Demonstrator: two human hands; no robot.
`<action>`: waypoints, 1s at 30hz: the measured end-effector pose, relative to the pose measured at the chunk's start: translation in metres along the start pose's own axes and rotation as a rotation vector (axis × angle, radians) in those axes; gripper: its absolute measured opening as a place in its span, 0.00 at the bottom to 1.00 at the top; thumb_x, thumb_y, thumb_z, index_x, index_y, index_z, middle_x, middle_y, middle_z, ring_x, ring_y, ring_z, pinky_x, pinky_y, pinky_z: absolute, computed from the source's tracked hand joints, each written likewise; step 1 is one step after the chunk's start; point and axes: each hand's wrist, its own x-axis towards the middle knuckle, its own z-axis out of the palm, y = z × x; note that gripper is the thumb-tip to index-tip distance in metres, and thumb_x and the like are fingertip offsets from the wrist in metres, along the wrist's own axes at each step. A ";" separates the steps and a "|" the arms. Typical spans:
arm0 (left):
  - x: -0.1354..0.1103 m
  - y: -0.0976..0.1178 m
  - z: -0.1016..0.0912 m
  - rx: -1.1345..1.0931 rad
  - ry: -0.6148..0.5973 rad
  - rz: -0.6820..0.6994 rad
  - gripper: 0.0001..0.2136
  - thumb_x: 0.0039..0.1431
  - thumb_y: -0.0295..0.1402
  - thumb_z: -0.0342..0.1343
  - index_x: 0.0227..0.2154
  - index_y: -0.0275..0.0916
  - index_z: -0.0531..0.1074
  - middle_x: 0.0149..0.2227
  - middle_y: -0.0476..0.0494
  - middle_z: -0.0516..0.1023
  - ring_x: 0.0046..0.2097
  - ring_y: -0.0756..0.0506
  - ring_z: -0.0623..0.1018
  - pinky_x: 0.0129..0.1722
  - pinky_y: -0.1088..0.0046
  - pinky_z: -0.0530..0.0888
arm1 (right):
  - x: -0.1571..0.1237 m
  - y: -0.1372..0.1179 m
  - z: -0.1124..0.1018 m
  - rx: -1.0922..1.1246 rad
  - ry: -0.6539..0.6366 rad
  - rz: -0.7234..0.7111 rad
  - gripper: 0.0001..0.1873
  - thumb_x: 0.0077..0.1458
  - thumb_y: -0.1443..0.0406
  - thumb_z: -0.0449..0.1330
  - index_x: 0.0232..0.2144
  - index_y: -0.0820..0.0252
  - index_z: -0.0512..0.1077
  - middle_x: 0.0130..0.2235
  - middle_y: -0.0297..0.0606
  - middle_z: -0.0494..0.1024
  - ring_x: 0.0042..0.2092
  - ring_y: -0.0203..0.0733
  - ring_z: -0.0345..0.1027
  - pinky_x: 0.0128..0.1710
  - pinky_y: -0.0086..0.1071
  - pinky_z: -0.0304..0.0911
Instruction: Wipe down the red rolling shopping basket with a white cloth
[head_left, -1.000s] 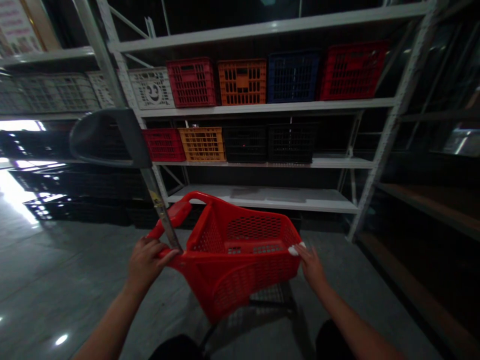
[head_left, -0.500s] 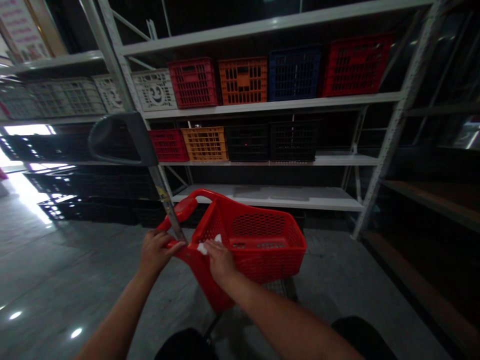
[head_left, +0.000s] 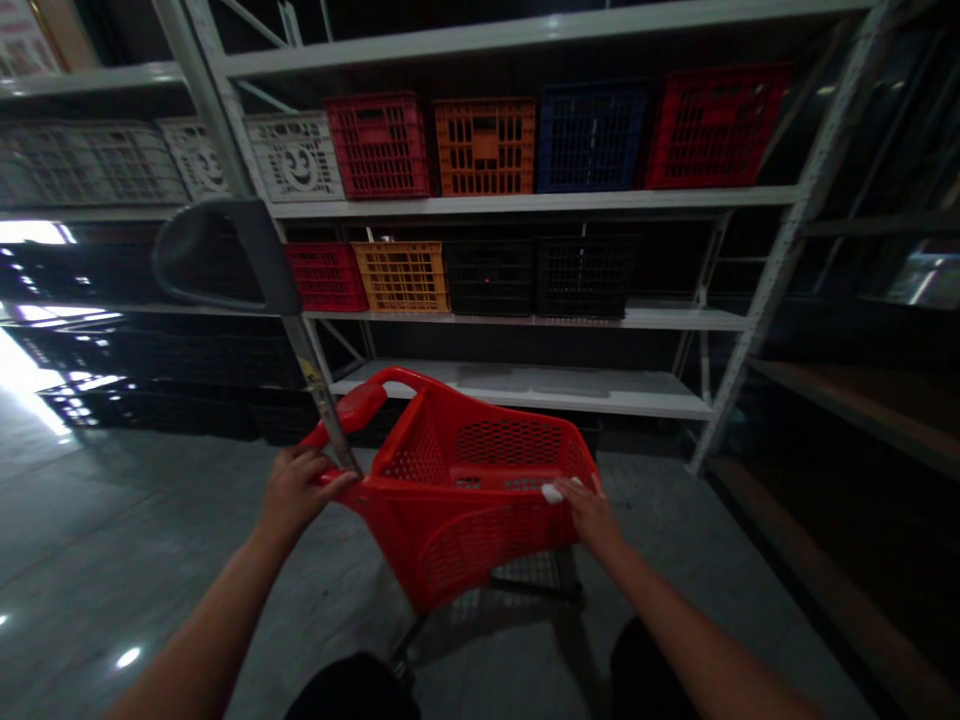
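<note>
A red plastic shopping cart (head_left: 480, 530) stands in front of me, its basket pointing to the right. My left hand (head_left: 295, 488) is closed round the cart's red handle (head_left: 335, 484) at the left end. At the near rim, close to the basket's right corner, my right hand (head_left: 589, 508) presses a crumpled white cloth (head_left: 553, 492) against the plastic. Most of that cloth is hidden under the fingers. A metal pole (head_left: 319, 390) with a grey plastic loop grip (head_left: 266, 262) rises by the handle.
White metal shelving (head_left: 525, 207) stands behind the cart, with red, orange, blue and black plastic crates such as the orange crate (head_left: 486, 148). Dark stacked crates (head_left: 150, 365) line the left. A brown-edged shelf (head_left: 862, 415) is at the right.
My right hand has slid with the white cloth along the near rim, from beside the handle to the basket's right end. My left hand keeps its hold on the handle.
</note>
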 end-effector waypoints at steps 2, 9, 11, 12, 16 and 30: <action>-0.001 -0.001 0.001 -0.010 -0.004 -0.019 0.22 0.44 0.56 0.50 0.20 0.41 0.71 0.29 0.40 0.74 0.42 0.38 0.68 0.43 0.62 0.64 | -0.012 0.024 -0.011 -0.053 0.018 0.033 0.27 0.50 0.77 0.45 0.48 0.49 0.68 0.48 0.37 0.73 0.51 0.43 0.66 0.58 0.55 0.37; -0.005 0.016 -0.006 0.051 0.164 -0.076 0.26 0.45 0.57 0.49 0.33 0.38 0.73 0.47 0.34 0.69 0.52 0.34 0.64 0.53 0.54 0.58 | -0.027 0.039 -0.007 -0.003 0.138 0.132 0.28 0.49 0.76 0.45 0.49 0.52 0.67 0.50 0.38 0.72 0.52 0.44 0.65 0.57 0.54 0.44; -0.012 0.031 -0.013 0.042 0.274 -0.181 0.31 0.46 0.56 0.49 0.44 0.36 0.67 0.55 0.32 0.60 0.56 0.34 0.60 0.54 0.53 0.57 | -0.025 0.023 -0.004 0.091 0.185 0.176 0.27 0.49 0.75 0.45 0.50 0.55 0.68 0.50 0.40 0.72 0.52 0.44 0.65 0.55 0.49 0.53; -0.018 0.039 -0.015 0.016 0.331 -0.239 0.32 0.47 0.55 0.49 0.49 0.35 0.64 0.57 0.32 0.58 0.57 0.34 0.59 0.55 0.54 0.57 | -0.023 0.012 -0.003 0.153 0.198 0.186 0.26 0.50 0.74 0.45 0.50 0.56 0.67 0.51 0.41 0.71 0.52 0.43 0.65 0.54 0.46 0.56; -0.057 0.085 -0.015 -0.198 0.432 -0.449 0.31 0.47 0.52 0.52 0.50 0.36 0.61 0.53 0.34 0.63 0.55 0.36 0.63 0.52 0.54 0.63 | -0.012 -0.052 -0.006 0.438 0.170 0.246 0.23 0.54 0.69 0.46 0.52 0.58 0.65 0.51 0.41 0.71 0.52 0.42 0.65 0.52 0.39 0.60; -0.116 0.196 0.011 -1.025 -0.577 -0.406 0.13 0.49 0.33 0.53 0.39 0.40 0.74 0.41 0.43 0.77 0.43 0.44 0.75 0.49 0.70 0.68 | -0.008 -0.170 -0.033 0.796 -0.348 0.107 0.13 0.53 0.66 0.53 0.42 0.54 0.66 0.37 0.33 0.76 0.39 0.38 0.70 0.39 0.28 0.61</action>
